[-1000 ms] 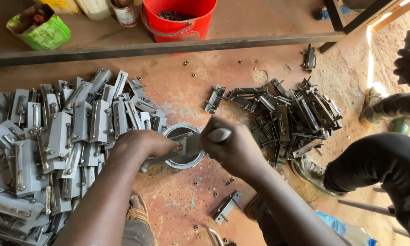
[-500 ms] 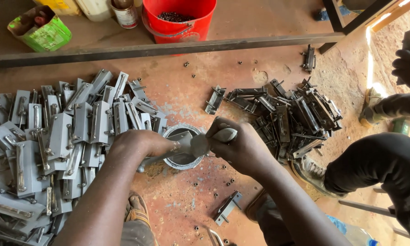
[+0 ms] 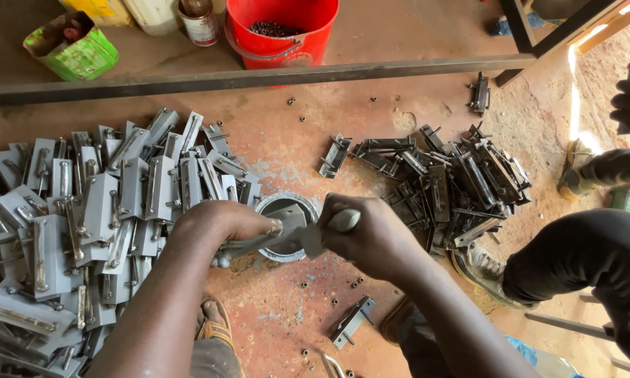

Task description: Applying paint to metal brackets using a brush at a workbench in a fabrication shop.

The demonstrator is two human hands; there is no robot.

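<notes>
a grey metal latch piece [image 3: 287, 234] is gripped by the left hand [image 3: 220, 224] and held over a small round tin [image 3: 285, 227] on the rusty red floor [image 3: 371, 105]. a brush handle [image 3: 343, 221] is clasped in the right hand [image 3: 374, 238], its tip laid against the piece. a large heap of grey painted latches [image 3: 98, 210] is spread to the left, and a dark unpainted heap [image 3: 455, 182] to the right. a red bucket [image 3: 287, 31], a green container [image 3: 73, 45] and a steel bar [image 3: 259, 75] are seen at the top. another person's dark-trousered leg [image 3: 588, 259] is seen at the right edge.
</notes>
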